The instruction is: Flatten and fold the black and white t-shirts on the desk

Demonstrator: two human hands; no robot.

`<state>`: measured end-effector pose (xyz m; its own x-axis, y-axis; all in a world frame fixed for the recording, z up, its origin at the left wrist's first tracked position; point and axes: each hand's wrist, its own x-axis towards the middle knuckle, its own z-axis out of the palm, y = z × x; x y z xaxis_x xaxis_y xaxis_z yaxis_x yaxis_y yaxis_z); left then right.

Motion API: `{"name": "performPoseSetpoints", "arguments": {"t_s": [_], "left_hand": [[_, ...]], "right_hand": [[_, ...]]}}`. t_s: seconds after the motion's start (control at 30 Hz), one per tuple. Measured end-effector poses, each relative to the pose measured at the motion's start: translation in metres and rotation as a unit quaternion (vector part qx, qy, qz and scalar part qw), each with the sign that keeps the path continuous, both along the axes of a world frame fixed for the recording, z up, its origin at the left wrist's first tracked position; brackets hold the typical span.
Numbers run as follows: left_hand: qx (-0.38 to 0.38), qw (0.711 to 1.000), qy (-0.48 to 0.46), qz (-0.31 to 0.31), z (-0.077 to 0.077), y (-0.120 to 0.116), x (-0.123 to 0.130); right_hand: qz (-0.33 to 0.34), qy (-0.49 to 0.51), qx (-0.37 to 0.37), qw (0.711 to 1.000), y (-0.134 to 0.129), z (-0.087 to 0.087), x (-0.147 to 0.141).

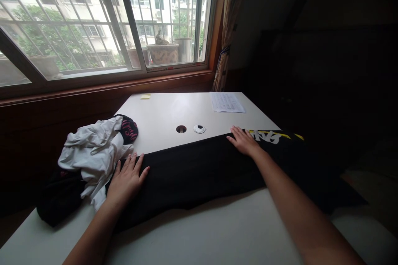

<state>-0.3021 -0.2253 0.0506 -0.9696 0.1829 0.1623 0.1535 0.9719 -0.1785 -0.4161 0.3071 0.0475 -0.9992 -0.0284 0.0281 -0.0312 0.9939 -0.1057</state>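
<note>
A long black garment (192,174) lies stretched across the white table, folded lengthwise; I cannot tell whether it is a shirt or trousers. White lettering and a yellow stripe show near its right end, which fades into shadow. My left hand (127,178) rests flat on the garment's left end, fingers spread. Farther right, my right hand (244,140) presses flat on its far edge beside the print, fingers extended. Against the left end sits a crumpled heap of clothes, with a white garment (93,145) over black cloth (62,194) with pink lettering.
The white table (161,112) has a round hole (181,129) and a white round cover (199,128) near its middle. Written paper sheets (228,102) and a yellow note (145,96) lie at the far side. A barred window (161,16) and a curtain (228,29) stand behind.
</note>
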Motion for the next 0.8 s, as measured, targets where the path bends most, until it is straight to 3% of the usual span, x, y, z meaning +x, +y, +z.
{"name": "performPoseSetpoints", "arguments": {"t_s": [0.23, 0.43, 0.57, 0.7, 0.8], "left_hand": [[-0.006, 1.0, 0.022, -0.005, -0.002, -0.004, 0.003], [0.003, 0.997, 0.041, -0.06, -0.006, -0.014, 0.005], [0.029, 0.989, 0.043, -0.136, 0.001, -0.015, 0.005], [0.072, 0.966, -0.013, -0.247, 0.014, -0.006, 0.007], [0.101, 0.949, -0.059, -0.294, 0.024, 0.006, 0.012]], "right_hand": [[-0.017, 0.027, 0.008, 0.999, -0.001, -0.003, 0.001], [-0.035, 0.062, 0.011, 0.997, -0.003, -0.004, 0.005], [-0.023, 0.092, 0.006, 0.995, -0.002, -0.005, 0.007], [0.002, 0.108, -0.014, 0.994, -0.001, -0.006, 0.006], [0.017, 0.107, -0.035, 0.994, -0.001, -0.006, 0.005]]}}
